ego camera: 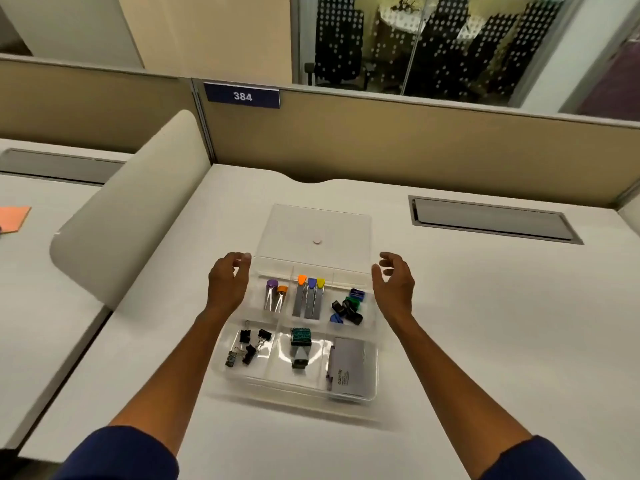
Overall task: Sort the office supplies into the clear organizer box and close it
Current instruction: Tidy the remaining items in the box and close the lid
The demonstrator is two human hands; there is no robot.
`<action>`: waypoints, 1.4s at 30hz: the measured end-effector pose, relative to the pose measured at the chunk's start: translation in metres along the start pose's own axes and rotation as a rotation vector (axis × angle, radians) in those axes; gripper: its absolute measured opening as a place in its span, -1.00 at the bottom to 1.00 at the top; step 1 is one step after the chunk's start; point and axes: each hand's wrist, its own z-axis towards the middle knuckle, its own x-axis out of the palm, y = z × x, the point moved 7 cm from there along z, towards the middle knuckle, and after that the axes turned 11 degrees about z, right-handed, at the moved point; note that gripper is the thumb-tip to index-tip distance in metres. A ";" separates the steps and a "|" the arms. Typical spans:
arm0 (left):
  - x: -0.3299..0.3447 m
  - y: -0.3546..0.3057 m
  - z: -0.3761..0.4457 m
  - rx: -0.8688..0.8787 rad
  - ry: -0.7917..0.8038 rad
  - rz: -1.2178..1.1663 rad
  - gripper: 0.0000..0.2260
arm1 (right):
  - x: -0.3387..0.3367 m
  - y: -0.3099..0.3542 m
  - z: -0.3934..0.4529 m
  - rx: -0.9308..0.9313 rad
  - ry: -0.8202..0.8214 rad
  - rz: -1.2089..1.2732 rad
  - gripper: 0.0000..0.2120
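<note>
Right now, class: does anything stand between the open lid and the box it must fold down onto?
Nothing visible does. The lid lies flat beyond the box, and every supply sits down inside a compartment. The left hand and right hand flank the hinge, both open and empty.

A white desk [450, 306] stood against a tan partition [415, 143] that bore a blue sign [242, 95] reading 384. A grey cable hatch [491, 220] was set into the desk at the right. A curved white divider [131, 223] parted it from a neighbouring desk [41, 271]. Behind the partition, a glass wall [415, 43] showed dark chairs [339, 39] around a table.
</note>
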 end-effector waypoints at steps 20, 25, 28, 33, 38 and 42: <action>0.072 0.016 0.098 -0.172 0.239 0.032 -0.57 | 0.036 -0.106 0.077 0.649 0.071 0.052 -0.65; 0.067 0.034 0.104 -0.273 0.229 -0.254 -0.49 | 0.045 -0.096 0.075 0.718 0.154 0.342 -0.78; 0.059 0.031 0.102 -0.308 0.187 -0.355 -0.45 | 0.044 -0.084 0.076 0.672 0.189 0.452 -0.77; 0.045 0.017 0.095 -0.255 0.163 -0.411 -0.45 | 0.034 -0.066 0.076 0.542 0.180 0.520 -0.68; 0.027 0.000 0.079 -0.152 0.098 -0.361 -0.67 | 0.020 -0.052 0.058 0.454 0.144 0.527 -0.76; 0.014 0.002 0.056 -0.175 0.055 -0.407 -0.89 | 0.004 -0.042 0.035 0.320 0.102 0.481 -0.89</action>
